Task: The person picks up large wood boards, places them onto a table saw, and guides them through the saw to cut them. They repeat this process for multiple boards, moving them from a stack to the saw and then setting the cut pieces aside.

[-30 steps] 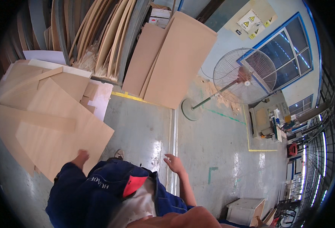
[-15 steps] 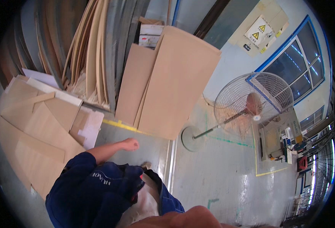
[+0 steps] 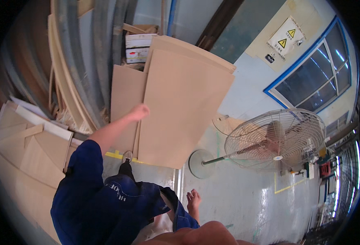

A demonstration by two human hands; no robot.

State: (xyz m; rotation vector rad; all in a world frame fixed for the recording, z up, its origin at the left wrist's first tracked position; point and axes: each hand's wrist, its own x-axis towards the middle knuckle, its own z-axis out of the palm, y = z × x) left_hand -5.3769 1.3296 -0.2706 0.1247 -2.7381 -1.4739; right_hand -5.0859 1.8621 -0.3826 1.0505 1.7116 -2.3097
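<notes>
My left hand (image 3: 140,112), loosely closed, is stretched out over the left edge of a large tan board (image 3: 184,110). Whether it touches the board I cannot tell; nothing shows in the fingers. The large board leans upright with another sheet behind it and a narrower brown board (image 3: 123,96) on its left. Low beside my body is my right hand (image 3: 193,199), its fingers bent and apart, with nothing in them. It is over the grey floor, away from the boards.
A caged pedestal fan (image 3: 276,139) stands on the right, its round base (image 3: 202,164) close to the large board. Thin sheets (image 3: 29,163) are piled at the left. Curved panels (image 3: 72,65) stand behind. A white box (image 3: 139,45) sits behind the boards. Yellow tape (image 3: 114,154) marks the floor.
My left hand has risen and reached forward from above the floor to the boards. My right hand has come into view. The leaning boards appear nearer, and a shoe shows at their foot.
</notes>
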